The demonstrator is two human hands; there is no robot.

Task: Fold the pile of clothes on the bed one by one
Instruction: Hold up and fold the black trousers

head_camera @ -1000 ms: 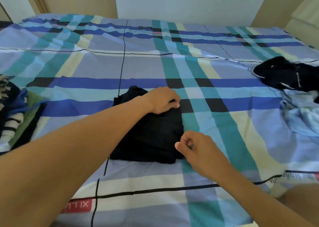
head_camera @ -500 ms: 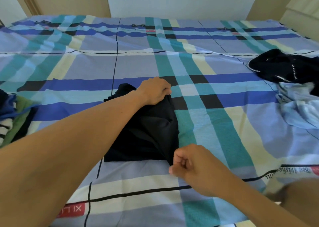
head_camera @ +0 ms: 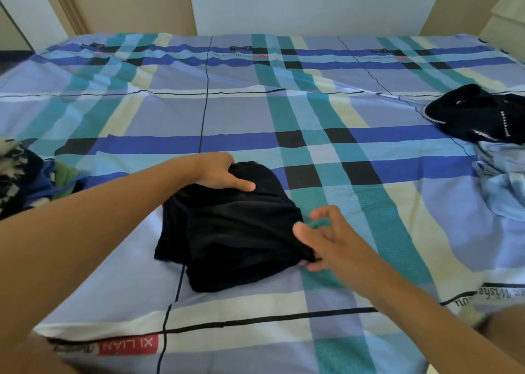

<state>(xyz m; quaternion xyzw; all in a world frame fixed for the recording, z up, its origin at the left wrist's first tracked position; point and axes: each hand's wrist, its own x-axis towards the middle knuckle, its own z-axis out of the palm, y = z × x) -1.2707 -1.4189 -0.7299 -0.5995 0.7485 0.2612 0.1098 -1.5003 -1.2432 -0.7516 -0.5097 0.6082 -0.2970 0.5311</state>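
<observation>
Left hand (head_camera: 218, 172) grips folded black fabric garment (head_camera: 235, 231), thumb on top. Right hand (head_camera: 321, 240) pinches the corner between thumb and lower fingers, likely to lift it.

Red label (head_camera: 127, 344) on bedsheet (head_camera: 241, 112): "XI LIAN"; script (head_camera: 483, 294) partly "Wishe"

A wide bed (head_camera: 241, 112) under a plaid sheet of lilac, teal, cream and royal blue fills most of the view; behind its far edge stands a plain bluish-white wall (head_camera: 306, 4); a tan panel with moulded trim (head_camera: 127, 4) flanks it left; another tan panel (head_camera: 454, 1) right; a sliver of dark floor (head_camera: 14, 54) shows far left; the light is soft and even.
</observation>
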